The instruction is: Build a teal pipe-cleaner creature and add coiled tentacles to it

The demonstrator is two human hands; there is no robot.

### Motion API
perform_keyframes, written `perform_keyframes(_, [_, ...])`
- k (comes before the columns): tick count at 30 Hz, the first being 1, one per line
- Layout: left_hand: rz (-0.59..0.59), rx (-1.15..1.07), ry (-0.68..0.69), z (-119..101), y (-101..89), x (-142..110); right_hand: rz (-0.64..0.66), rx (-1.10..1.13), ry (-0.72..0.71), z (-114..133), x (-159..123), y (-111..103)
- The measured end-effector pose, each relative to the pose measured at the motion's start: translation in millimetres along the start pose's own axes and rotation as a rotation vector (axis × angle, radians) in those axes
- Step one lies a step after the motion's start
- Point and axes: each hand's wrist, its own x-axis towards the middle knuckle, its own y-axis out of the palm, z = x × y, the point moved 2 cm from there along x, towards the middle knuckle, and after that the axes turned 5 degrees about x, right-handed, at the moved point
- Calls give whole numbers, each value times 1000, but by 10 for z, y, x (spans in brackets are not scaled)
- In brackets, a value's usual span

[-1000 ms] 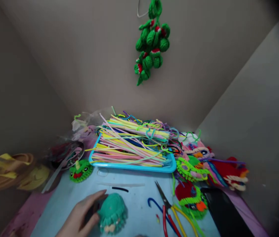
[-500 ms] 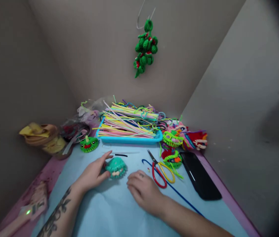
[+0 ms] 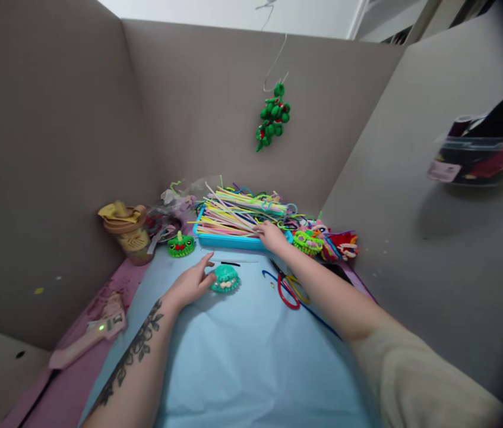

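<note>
Head view: the right hand (image 3: 272,236) has moved to the stems (image 3: 228,215) in the tray (image 3: 228,241), apparently selecting, grip unclear; the left hand (image 3: 192,282), fingers apart, touches the teal piece (image 3: 225,274).

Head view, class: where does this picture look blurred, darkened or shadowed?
In the head view, the container on the right wall looks smeared, with a soft shadow below it; also in the head view, the far right edge fades to black, and the sleeve is soft, while the teal piece by the left hand looks clearer.
</note>
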Motion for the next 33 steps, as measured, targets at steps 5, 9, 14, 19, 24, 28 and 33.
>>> perform_keyframes(5, [67, 41, 118, -49, -43, -48, 226, -81, -52, -63, 306, 83])
perform_keyframes(9, [76, 101, 84, -42, 3, -25, 275, -90, -86, -131, 388, 42])
perform_keyframes(14, [49, 117, 43, -12, 118, 53, -41, 30, -44, -55, 136, -299])
perform_keyframes(19, [16, 12, 42, 9, 215, 102, -114, 110, -247, 405, -543, -258])
perform_keyframes(24, [-88, -137, -57, 43, 112, 94, 120, -144, -326, 641, -974, 213])
perform_keyframes(28, [-61, -283, -230, 78, 10, 83, 171, -257, -283, 574, -994, 325])
perform_keyframes(33, [-180, -672, -432, 109, -29, 90, 170, -281, -275, 575, -983, 277])
